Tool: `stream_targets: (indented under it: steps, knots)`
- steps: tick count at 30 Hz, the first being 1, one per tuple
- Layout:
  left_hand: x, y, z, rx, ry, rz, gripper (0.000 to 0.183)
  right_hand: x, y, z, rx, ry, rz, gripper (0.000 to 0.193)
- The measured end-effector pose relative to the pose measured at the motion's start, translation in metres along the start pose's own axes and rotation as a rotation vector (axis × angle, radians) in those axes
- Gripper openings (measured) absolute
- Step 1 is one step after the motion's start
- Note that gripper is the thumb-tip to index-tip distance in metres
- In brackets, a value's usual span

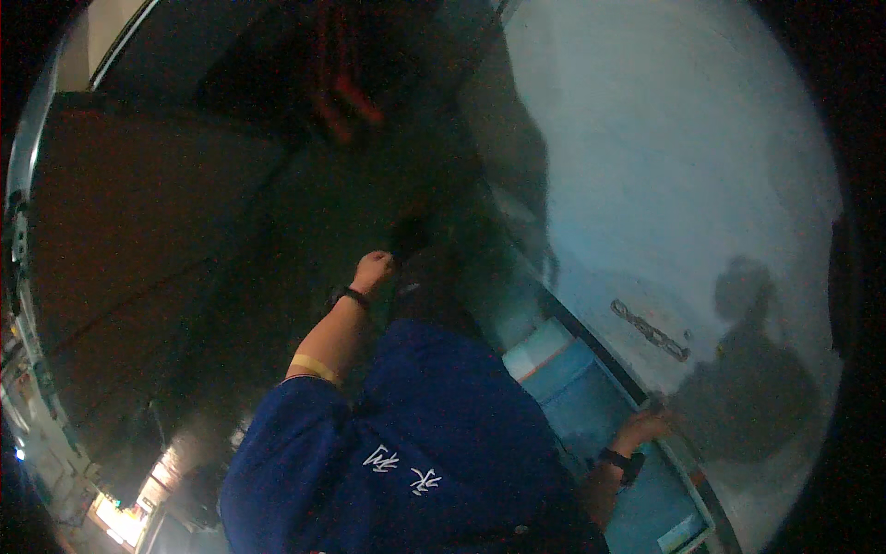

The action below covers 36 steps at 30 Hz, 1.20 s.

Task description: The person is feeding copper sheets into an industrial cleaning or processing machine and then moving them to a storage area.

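My left hand (374, 267) hangs in front of my dark blue shirt, over a dark area, with its fingers curled in. Nothing shows in it, and a dark band circles the wrist. On the right, my right hand (644, 425) reaches to the dark edge (620, 371) of a light blue stepped or boxed surface (583, 392) along the pale wall. Its fingers are blurred, and I cannot make out whether they grip that edge. A dark watch-like band is on the right wrist.
The pale wall (664, 166) curves up the right side, bearing a dark elongated mark (650, 330) and shadows. A large dark brownish panel (138, 240) fills the left. Red streaks (355, 97) show in the dark area ahead. Bright light (120, 522) enters at lower left.
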<state>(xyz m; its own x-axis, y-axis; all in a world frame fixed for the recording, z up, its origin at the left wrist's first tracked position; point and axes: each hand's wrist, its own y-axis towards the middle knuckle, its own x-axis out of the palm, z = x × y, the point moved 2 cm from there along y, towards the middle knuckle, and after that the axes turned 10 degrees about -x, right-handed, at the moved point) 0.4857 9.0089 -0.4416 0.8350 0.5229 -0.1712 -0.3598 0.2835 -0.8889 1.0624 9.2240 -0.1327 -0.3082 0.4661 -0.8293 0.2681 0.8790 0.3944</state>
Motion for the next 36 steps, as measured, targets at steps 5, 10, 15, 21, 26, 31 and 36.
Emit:
stream_targets:
  steps: [5, 10, 15, 21, 26, 31, 36]
  knots:
    - [-0.043, 0.056, -0.152, 0.457, 1.05, 0.074, 0.023, 0.01, -0.03, -0.038, -0.084, -0.111, -0.318, 0.043]
    - [-0.065, 0.051, -0.107, 0.159, 0.963, -0.016, 0.022, 0.01, -0.036, -0.124, 0.228, 0.269, -0.184, 0.046]
    - [-0.111, 0.124, -0.108, 0.58, 0.475, -0.023, 0.027, 0.024, -0.029, -0.086, 0.028, 0.065, -0.354, 0.062]
    - [-0.113, 0.118, 0.004, 0.432, 0.968, 0.3, 0.032, 0.035, -0.038, -0.111, 0.526, 0.49, 0.091, 0.049]
    - [-0.1, 0.132, 0.002, 0.464, 0.928, 0.314, 0.029, 0.034, -0.056, -0.115, 0.389, 0.37, -0.033, 0.046]
    - [-0.08, 0.115, -0.018, 0.3, 0.797, 0.065, 0.028, 0.03, -0.074, -0.157, 0.479, 0.332, 0.037, 0.044]
    - [-0.086, 0.078, 0.004, -0.058, 0.291, -0.319, 0.039, 0.016, -0.098, -0.131, 0.469, 0.298, 0.124, 0.041]
